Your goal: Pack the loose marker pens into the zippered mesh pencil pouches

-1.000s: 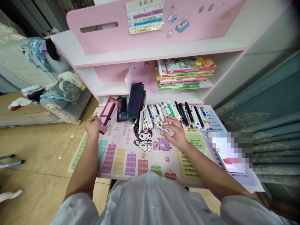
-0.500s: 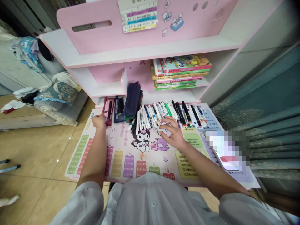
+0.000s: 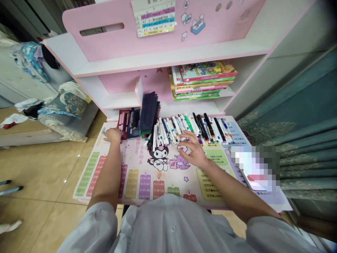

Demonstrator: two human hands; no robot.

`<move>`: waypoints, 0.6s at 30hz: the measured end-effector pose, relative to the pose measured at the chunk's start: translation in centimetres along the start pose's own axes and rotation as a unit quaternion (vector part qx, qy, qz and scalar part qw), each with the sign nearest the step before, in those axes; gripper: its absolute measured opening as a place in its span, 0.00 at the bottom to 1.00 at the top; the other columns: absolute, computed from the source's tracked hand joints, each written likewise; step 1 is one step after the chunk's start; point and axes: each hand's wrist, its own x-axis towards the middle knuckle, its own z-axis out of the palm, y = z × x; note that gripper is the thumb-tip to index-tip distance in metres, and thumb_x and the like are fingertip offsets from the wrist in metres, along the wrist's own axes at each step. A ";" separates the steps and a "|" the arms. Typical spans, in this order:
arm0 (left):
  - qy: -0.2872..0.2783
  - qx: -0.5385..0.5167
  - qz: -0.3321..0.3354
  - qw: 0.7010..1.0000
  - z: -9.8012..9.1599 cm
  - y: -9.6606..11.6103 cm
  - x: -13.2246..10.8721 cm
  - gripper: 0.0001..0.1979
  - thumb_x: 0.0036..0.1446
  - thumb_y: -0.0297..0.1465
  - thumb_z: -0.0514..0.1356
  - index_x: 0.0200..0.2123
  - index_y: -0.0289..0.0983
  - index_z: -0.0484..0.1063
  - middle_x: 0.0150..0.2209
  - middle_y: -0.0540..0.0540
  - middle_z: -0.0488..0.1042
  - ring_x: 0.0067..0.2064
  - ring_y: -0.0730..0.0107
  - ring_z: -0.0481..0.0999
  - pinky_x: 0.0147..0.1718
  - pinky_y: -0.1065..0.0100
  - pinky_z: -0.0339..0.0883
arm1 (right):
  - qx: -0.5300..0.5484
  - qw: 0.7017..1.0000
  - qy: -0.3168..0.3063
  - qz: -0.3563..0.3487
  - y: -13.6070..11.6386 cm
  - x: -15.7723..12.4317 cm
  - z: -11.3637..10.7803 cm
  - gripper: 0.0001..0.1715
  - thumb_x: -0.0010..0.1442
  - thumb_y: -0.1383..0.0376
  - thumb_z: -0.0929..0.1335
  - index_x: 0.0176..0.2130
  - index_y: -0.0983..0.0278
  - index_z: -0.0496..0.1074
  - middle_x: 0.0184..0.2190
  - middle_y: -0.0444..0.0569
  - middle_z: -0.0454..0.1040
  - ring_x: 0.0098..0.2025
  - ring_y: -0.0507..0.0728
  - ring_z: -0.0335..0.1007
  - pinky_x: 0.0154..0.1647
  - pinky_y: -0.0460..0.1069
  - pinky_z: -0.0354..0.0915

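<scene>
My left hand [image 3: 113, 135] rests at the left of the desk, fingers partly spread, its thumb side against the lower edge of a red see-through pencil pouch [image 3: 124, 121] with pink pens inside. Right beside that pouch lies a dark blue pouch [image 3: 134, 121] with dark pens. A stack of navy and green pouches [image 3: 149, 112] leans next to it. My right hand [image 3: 195, 151] is open, fingers curved and apart, at the near edge of a wide row of marker pens [image 3: 179, 128]. Nothing shows between its fingers.
A pink-and-white shelf [image 3: 168, 58] rises behind the desk and holds a stack of books [image 3: 202, 82]. At the desk's right lies a phone-like device [image 3: 252, 172], partly blurred out. A teal curtain [image 3: 297, 140] hangs to the right. The printed desk mat [image 3: 168, 179] spreads in front.
The red pouch has shifted right, up against the dark blue pouch. My left hand has moved slightly right and its fingers have loosened. My right hand has barely moved.
</scene>
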 end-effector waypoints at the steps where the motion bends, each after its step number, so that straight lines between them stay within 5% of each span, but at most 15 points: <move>1: 0.004 -0.006 -0.001 1.000 -0.2 0.1 -0.2 0.17 0.64 0.36 0.58 0.53 0.34 0.69 0.55 0.38 0.71 0.53 0.55 0.73 0.50 0.49 0.71 | 0.000 1.000 0.000 0.001 0.0 0.0 0.0 0.06 0.57 0.69 0.70 0.36 0.58 0.72 0.49 0.52 0.70 0.61 0.68 0.61 0.57 0.67 0.66; 5: 0.020 -0.043 0.028 0.998 -1.5 0.3 -1.2 0.14 0.62 0.33 0.56 0.46 0.32 0.74 0.61 0.27 0.65 0.66 0.36 0.57 0.58 0.31 0.54 | 0.003 1.000 0.001 0.003 0.0 0.0 0.0 0.06 0.56 0.69 0.70 0.36 0.58 0.72 0.49 0.52 0.70 0.61 0.68 0.62 0.57 0.68 0.65; 9: 0.039 -0.073 0.094 0.992 -3.0 1.6 -3.2 0.15 0.63 0.39 0.54 0.47 0.39 0.75 0.65 0.37 0.62 0.71 0.44 0.46 0.63 0.32 0.43 | 0.010 1.000 0.001 0.005 0.0 -0.1 0.1 0.06 0.56 0.69 0.70 0.35 0.58 0.73 0.48 0.52 0.71 0.61 0.68 0.61 0.57 0.67 0.66; 13: -0.007 -0.101 0.225 0.969 -3.9 3.8 -6.1 0.19 0.62 0.47 0.53 0.34 0.40 0.76 0.61 0.41 0.69 0.69 0.42 0.51 0.62 0.28 0.40 | 0.008 1.000 -0.006 0.009 0.0 -0.1 0.2 0.05 0.56 0.68 0.70 0.35 0.58 0.73 0.48 0.52 0.70 0.61 0.68 0.61 0.57 0.67 0.66; 18: -0.069 -0.064 0.267 0.959 -3.6 5.5 -8.5 0.23 0.57 0.54 0.57 0.31 0.40 0.77 0.60 0.41 0.70 0.68 0.40 0.55 0.64 0.32 0.41 | 0.003 1.000 -0.007 0.016 -0.1 -0.1 0.1 0.05 0.56 0.68 0.69 0.34 0.58 0.73 0.49 0.52 0.70 0.62 0.68 0.61 0.58 0.68 0.64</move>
